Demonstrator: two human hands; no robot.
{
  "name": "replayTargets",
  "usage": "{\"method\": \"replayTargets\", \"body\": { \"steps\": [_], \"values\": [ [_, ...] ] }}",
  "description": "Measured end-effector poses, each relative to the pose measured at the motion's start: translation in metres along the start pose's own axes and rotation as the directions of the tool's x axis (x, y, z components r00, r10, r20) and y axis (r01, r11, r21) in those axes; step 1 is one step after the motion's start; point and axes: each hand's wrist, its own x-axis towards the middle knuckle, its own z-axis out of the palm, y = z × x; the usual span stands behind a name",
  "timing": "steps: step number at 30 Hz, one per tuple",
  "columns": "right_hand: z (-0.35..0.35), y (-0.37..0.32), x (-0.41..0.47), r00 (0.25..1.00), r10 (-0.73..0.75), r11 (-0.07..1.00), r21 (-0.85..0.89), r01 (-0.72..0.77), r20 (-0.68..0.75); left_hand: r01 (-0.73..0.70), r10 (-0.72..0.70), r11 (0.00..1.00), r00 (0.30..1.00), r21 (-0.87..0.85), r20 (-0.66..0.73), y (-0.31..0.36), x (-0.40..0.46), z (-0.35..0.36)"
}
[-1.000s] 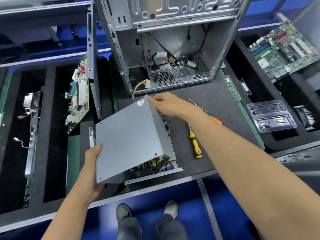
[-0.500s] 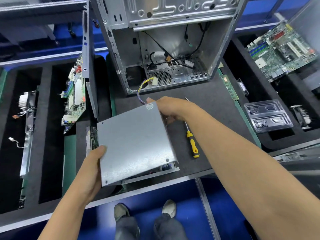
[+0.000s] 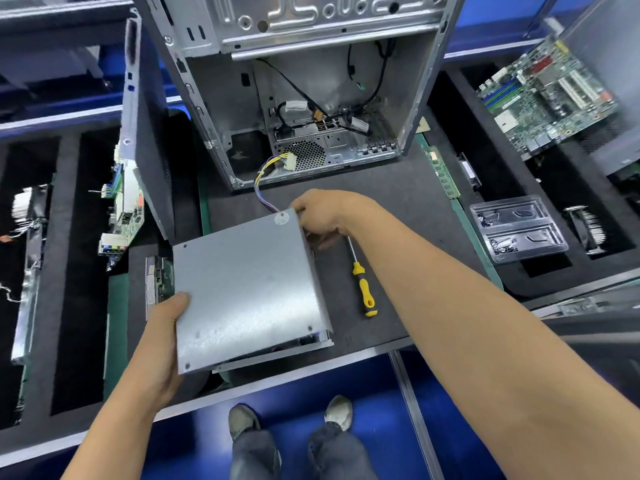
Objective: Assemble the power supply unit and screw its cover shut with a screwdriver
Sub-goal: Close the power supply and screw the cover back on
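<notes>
While the cover (image 3: 247, 289) sits almost closed on the power supply unit (image 3: 277, 351), left hand (image 3: 162, 344) fingers curl around its near corner and right hand (image 3: 322, 216) fingers grip the far corner; seating remains unfinished, and the screwdriver (image 3: 362, 282) lies untouched just beside the right fingers, screwing all ahead

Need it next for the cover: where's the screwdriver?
Head view: the screwdriver lies on the black mat, just right of the power supply cover, beneath the right forearm.

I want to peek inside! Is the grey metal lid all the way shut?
Not quite. The flat grey metal cover lies over its base, but a dark gap shows along the near edge.
</notes>
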Motion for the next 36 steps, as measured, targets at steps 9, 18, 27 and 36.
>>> {"method": "replayTargets", "body": {
  "steps": [9, 18, 27, 36],
  "values": [
    [0.001, 0.009, 0.01, 0.999, -0.047, 0.996, 0.077, 0.045, 0.02, -0.054, 0.009, 0.966, 0.984, -0.252, -0.175, -0.006, 0.0, 0.017],
    [0.001, 0.018, 0.011, 0.997, -0.071, 0.991, 0.115, 0.068, 0.026, -0.055, -0.002, 0.959, 0.98, -0.276, -0.199, -0.009, 0.0, 0.013],
    [0.005, 0.023, 0.003, 0.996, -0.072, 0.986, 0.148, 0.079, -0.052, -0.043, 0.023, 0.98, 0.994, -0.194, -0.105, -0.01, 0.001, 0.018],
    [0.001, 0.013, 0.004, 0.999, -0.015, 1.0, 0.005, 0.015, 0.032, -0.034, 0.011, 0.986, 0.99, -0.161, -0.141, -0.015, -0.002, 0.015]
  ]
}}
